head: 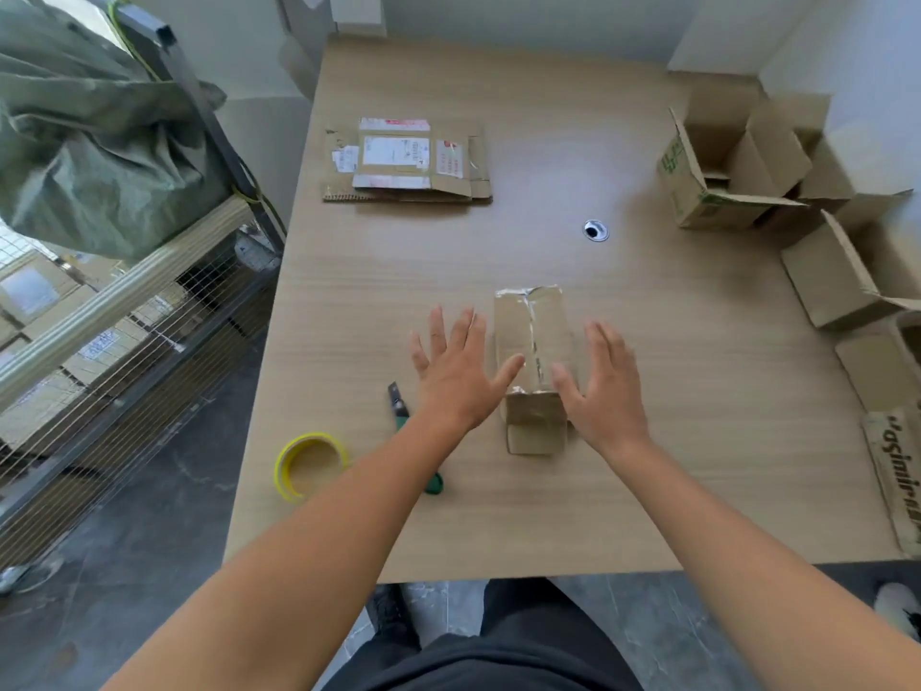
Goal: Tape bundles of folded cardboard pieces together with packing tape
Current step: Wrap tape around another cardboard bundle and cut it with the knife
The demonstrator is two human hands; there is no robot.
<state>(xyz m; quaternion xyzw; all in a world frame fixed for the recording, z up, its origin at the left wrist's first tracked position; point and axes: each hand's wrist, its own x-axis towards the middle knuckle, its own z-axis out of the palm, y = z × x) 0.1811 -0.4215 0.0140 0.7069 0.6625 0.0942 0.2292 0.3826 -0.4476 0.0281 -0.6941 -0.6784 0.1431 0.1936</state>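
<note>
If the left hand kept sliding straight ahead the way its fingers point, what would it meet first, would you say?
Probably nothing nearby: the left hand points up the bare table, just left of the taped cardboard bundle. Far ahead lies the flattened cardboard stack, though depth is hard to judge.

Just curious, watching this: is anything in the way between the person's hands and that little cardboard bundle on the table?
No. The left hand and right hand, both open, flank the cardboard bundle with nothing between. The tape roll and cutter lie off to the left.
</note>
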